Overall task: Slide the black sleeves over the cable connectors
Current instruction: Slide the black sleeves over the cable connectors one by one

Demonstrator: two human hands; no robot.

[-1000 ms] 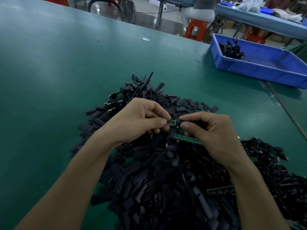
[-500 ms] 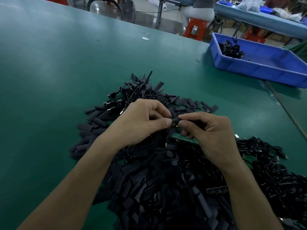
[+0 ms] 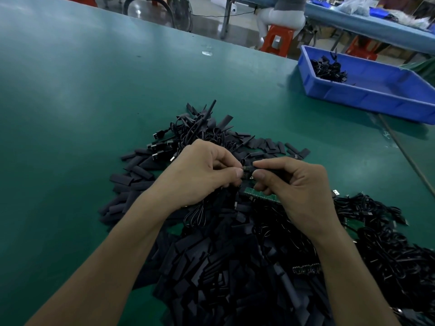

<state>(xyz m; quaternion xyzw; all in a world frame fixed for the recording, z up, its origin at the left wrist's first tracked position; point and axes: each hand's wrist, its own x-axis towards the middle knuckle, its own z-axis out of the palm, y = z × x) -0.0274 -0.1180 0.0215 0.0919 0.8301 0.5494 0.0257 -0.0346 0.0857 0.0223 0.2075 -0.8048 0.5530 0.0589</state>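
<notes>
You're at a big green table (image 3: 94, 114). On your right, at the far side, a blue tray (image 3: 353, 97) w/ low walls sits flat on it. A small clear scrap (image 3: 207, 52) lies on the table top, well apart from the tray. Past the table edge you see an orange stool (image 3: 277, 41) w/ a person (image 3: 280, 12) sitting on it, & a 2nd orange stool (image 3: 360, 49) behind the tray. A round fan (image 3: 181, 12) stands on the floor. Behind them is a long blue table (image 3: 367, 22).

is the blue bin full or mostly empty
Mostly empty. The blue bin holds a small heap of black cables in its far left corner; the rest of its floor is bare.
</notes>
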